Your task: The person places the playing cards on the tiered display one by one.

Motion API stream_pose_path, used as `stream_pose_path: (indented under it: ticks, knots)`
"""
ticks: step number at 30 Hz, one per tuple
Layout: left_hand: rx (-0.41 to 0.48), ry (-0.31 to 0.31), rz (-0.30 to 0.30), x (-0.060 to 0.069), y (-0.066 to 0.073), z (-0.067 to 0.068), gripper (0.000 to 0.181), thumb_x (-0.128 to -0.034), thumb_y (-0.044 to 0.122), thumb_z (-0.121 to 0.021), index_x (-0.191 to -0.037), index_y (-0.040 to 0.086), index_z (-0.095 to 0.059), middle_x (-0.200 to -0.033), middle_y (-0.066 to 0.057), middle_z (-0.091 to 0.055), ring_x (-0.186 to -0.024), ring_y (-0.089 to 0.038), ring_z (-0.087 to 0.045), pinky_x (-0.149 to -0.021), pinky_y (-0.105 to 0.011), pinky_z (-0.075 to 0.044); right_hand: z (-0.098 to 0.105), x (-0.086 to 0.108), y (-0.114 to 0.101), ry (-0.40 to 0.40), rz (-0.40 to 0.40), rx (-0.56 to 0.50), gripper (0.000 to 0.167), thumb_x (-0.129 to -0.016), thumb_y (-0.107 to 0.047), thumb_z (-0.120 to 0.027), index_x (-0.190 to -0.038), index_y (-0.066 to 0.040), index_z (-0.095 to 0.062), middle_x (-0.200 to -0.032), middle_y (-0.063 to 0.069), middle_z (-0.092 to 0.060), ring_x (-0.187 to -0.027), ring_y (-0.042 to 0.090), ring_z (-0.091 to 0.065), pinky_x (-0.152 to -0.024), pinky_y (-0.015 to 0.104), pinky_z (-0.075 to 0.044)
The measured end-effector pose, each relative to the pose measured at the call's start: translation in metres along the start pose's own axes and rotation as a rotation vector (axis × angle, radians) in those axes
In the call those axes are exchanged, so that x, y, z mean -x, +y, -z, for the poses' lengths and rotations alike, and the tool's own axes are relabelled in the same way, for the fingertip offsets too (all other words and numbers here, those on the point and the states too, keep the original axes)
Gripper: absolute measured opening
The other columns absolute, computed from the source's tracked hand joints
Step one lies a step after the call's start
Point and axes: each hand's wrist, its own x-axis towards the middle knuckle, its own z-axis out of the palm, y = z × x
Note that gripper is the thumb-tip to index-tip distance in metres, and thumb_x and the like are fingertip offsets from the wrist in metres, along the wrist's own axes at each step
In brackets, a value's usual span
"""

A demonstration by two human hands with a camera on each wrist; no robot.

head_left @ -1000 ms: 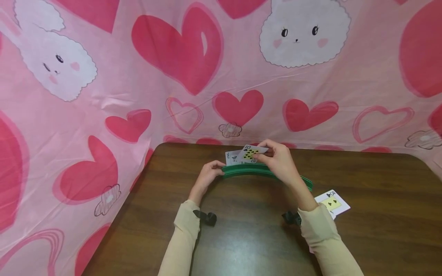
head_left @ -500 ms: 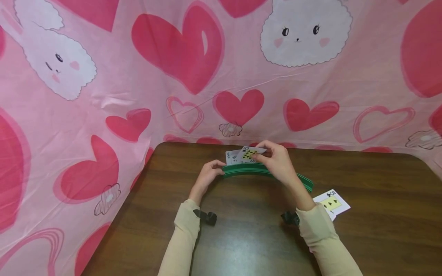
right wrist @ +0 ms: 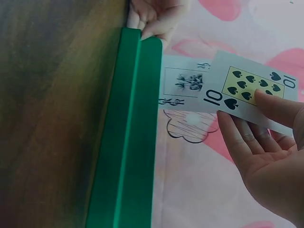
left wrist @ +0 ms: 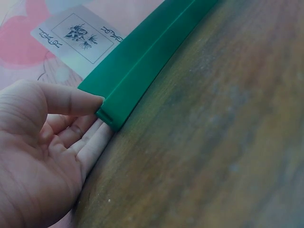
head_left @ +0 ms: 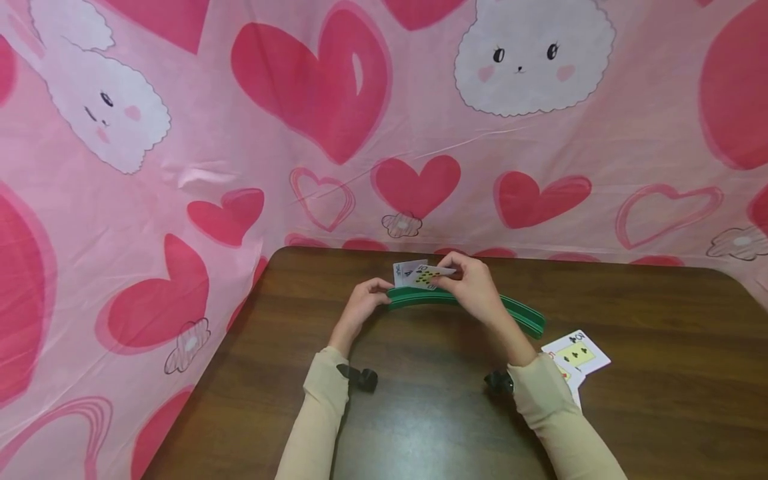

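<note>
right hand (head_left: pixel 474 283) pinches ten of spades (right wrist: pixel 244 85), thumb on face, fingers behind; card tilted above green rack (right wrist: pixel 126 137), partly before joker card (right wrist: pixel 180 83). left hand (left wrist: pixel 42 142) grips rack end. ten likely light, thin, flexible, slick; best held near outer edge, leaving bottom free.

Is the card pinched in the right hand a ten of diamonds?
No, the right hand pinches the ten of spades, its black spade marks plain in the right wrist view.
</note>
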Motion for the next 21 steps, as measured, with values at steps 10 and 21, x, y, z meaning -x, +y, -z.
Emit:
stream_pose_path:
  ticks: [10, 21]
  knots:
    - [-0.009, 0.020, -0.026, -0.002, 0.000, -0.002, 0.023, -0.0854, -0.006, -0.065, -0.106, -0.006, -0.073, -0.102, -0.012, -0.073, -0.087, -0.015, -0.062, -0.082, -0.027, -0.049, -0.013, -0.004, 0.015, -0.043, 0.039, 0.013, 0.012, -0.088, 0.000, -0.080, -0.092, -0.004, -0.070, -0.100, 0.014, -0.074, -0.084, 0.026, -0.072, -0.079, 0.043, -0.060]
    - [-0.002, 0.011, 0.005, -0.001, 0.001, -0.002, 0.021, -0.0896, -0.003, -0.063, -0.108, -0.004, -0.073, -0.110, -0.014, -0.073, -0.095, -0.021, -0.064, -0.091, -0.035, -0.051, -0.020, -0.006, 0.028, -0.050, 0.046, 0.051, 0.012, -0.087, 0.001, -0.081, -0.091, -0.004, -0.071, -0.100, 0.014, -0.074, -0.085, 0.026, -0.071, -0.079, 0.044, -0.059]
